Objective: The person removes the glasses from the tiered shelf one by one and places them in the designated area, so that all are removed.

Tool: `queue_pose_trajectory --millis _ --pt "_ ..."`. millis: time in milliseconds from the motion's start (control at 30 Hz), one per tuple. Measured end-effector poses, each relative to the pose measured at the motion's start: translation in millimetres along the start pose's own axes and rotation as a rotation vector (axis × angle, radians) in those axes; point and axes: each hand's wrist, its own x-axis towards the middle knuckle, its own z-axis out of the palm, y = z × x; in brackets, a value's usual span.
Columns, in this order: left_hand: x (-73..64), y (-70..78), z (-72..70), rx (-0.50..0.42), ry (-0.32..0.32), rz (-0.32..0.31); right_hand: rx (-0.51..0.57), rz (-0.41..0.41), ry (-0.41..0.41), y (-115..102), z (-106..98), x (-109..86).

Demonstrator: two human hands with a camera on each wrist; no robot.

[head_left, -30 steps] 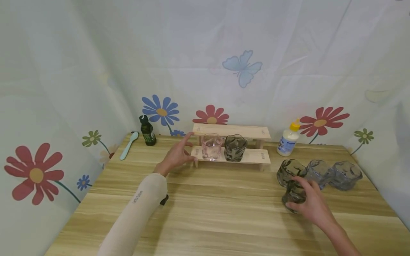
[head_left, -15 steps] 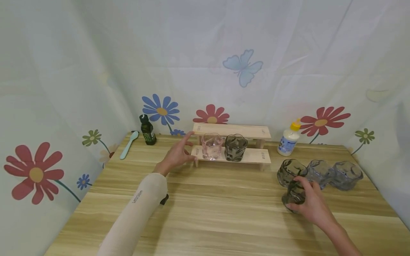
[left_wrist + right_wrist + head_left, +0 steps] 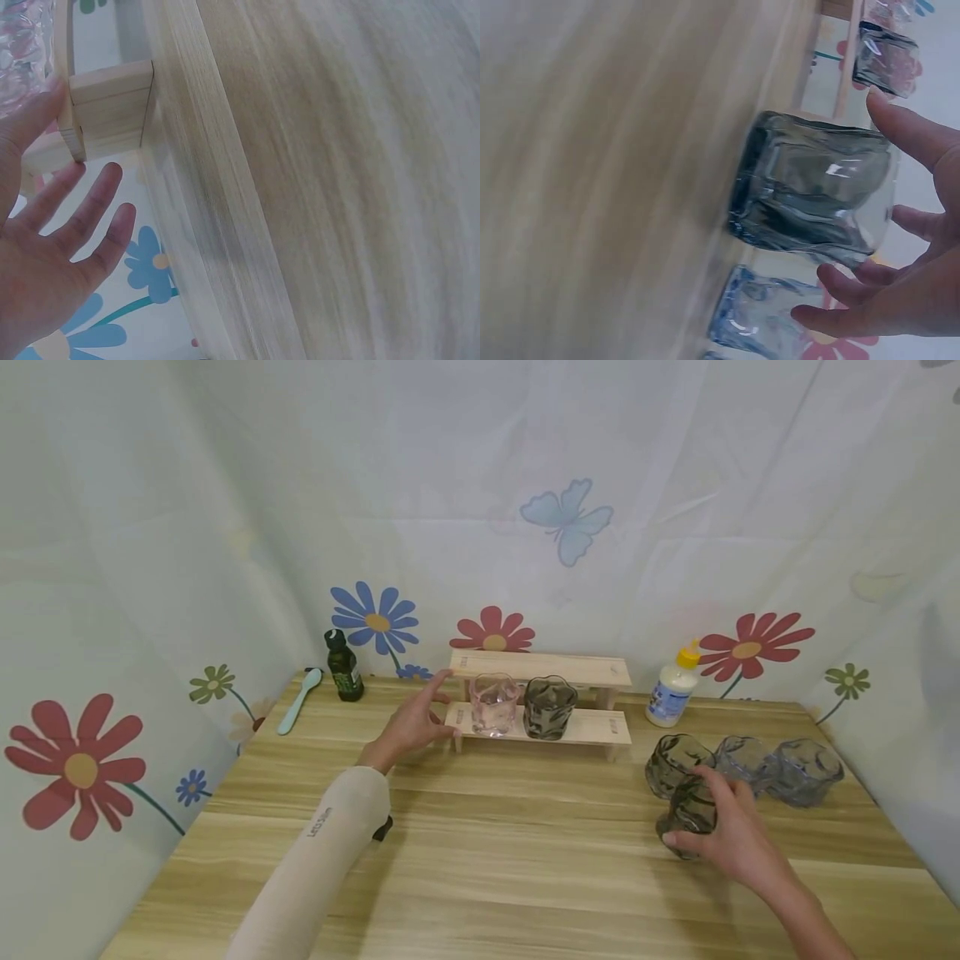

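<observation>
My left hand (image 3: 411, 722) is at the left end of a two-step wooden stand (image 3: 540, 668), its fingers spread and its thumb touching the lower board, also in the left wrist view. On that board are a clear pinkish glass (image 3: 494, 706) and a dark grey glass (image 3: 550, 708). My right hand (image 3: 738, 839) holds another dark grey wavy glass (image 3: 692, 814) at the table's right side, thumb on the near side, fingers across the far side. In the right wrist view this glass (image 3: 810, 187) sits between thumb and fingers.
Just behind the held glass stand a dark glass (image 3: 667, 764) and two bluish glasses (image 3: 806, 772). A white bottle with a yellow cap (image 3: 670, 693) is right of the stand. A dark green bottle (image 3: 345, 668) and a mint spoon (image 3: 300, 702) are at the back left.
</observation>
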Motion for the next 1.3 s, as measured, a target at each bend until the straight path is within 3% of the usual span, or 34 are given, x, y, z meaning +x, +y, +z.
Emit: queue_pose_trajectory --millis 233,367,567,867,1100,1300 --pt "-0.1 0.2 -0.2 -0.006 0.001 -0.001 0.011 -0.112 0.09 -15.7 -11.7 8.4" --pt "-0.4 1.2 -1.1 -0.011 -0.002 0.0 0.013 -0.152 0.103 -29.0 -16.3 20.3" --pt "-0.3 1.2 -1.5 -0.006 -0.003 -0.008 0.059 -0.21 0.053 -51.7 -17.5 46.7" --pt "1.8 0.5 -0.8 -0.002 -0.002 0.0 0.164 -0.348 -0.016 -77.2 -2.1 89.8" --pt "1.5 0.2 -0.9 -0.001 -0.002 -0.001 0.233 -0.351 -0.111 -91.6 10.6 116.7" --pt "-0.1 -1.3 -0.5 -0.004 0.0 0.007 0.208 -0.374 -0.102 -107.1 23.5 131.5"
